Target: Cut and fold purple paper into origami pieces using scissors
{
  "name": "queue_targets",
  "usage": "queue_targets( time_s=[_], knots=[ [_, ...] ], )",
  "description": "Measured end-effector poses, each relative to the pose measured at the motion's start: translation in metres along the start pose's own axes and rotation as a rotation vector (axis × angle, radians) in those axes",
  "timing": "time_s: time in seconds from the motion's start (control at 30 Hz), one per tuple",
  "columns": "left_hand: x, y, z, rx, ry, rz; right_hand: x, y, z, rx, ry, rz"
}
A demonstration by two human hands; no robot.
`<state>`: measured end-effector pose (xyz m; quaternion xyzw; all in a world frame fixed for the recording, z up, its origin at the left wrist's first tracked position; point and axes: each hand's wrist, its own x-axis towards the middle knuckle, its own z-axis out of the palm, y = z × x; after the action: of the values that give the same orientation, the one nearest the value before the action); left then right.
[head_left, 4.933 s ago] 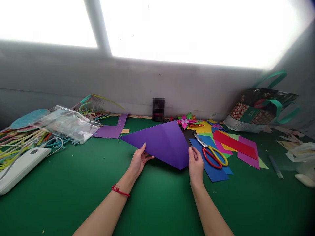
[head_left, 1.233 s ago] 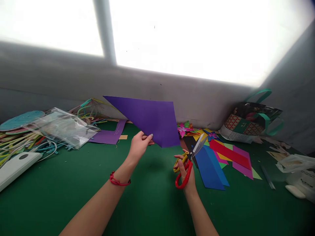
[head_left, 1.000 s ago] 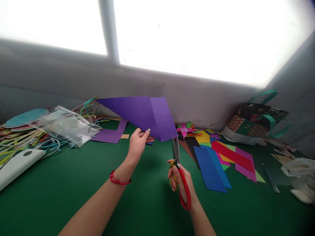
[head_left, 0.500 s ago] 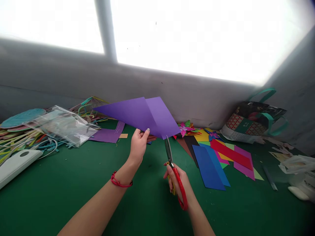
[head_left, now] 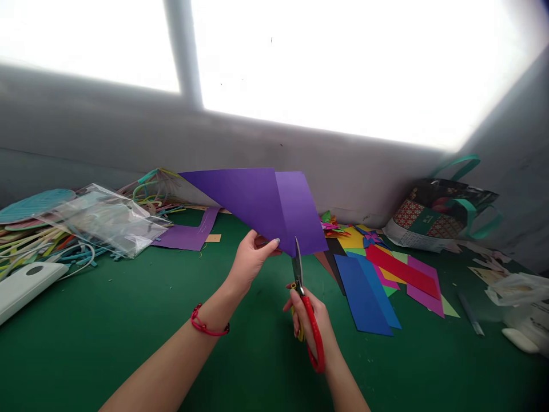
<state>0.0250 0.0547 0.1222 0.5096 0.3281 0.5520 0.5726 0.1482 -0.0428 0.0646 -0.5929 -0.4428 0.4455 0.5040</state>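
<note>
A sheet of purple paper (head_left: 253,197), folded over diagonally with a strip showing at its right side, is held up above the table. My left hand (head_left: 253,254) pinches its lower edge, thumb on top and fingers underneath. My right hand (head_left: 313,315) grips a pair of scissors (head_left: 315,335) with red and yellow handles, pointing upward. The blades overlap the paper's lower edge, close to the start of the strip and just right of my left thumb. How far they have cut in, I cannot tell.
Coloured paper strips (head_left: 364,292) and folded paper flowers (head_left: 332,224) lie to the right, near a patterned bag (head_left: 433,214). Purple paper (head_left: 180,236), a clear plastic sleeve (head_left: 115,220), tangled pipe cleaners (head_left: 51,243) and a white device (head_left: 30,289) are on the left. A pen (head_left: 470,312) lies far right.
My left hand has shifted right and slightly down, and the purple paper has moved right and turned clockwise with it. The scissor blades now overlap the paper's edge more.
</note>
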Motion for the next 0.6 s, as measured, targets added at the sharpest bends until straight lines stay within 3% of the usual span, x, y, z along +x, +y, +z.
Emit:
queue_targets(
  time_s=[0.2, 0.4, 0.6],
  knots=[
    [-0.001, 0.000, 0.001, -0.030, -0.055, -0.055, 0.002, 0.003, 0.000, -0.025, 0.050, -0.008],
    [0.000, -0.004, 0.002, -0.037, -0.015, 0.022, 0.003, 0.005, 0.005, 0.007, 0.021, 0.025],
    [0.001, -0.003, 0.000, -0.015, -0.019, -0.014, 0.002, 0.010, 0.009, 0.036, 0.043, -0.001]
  ],
)
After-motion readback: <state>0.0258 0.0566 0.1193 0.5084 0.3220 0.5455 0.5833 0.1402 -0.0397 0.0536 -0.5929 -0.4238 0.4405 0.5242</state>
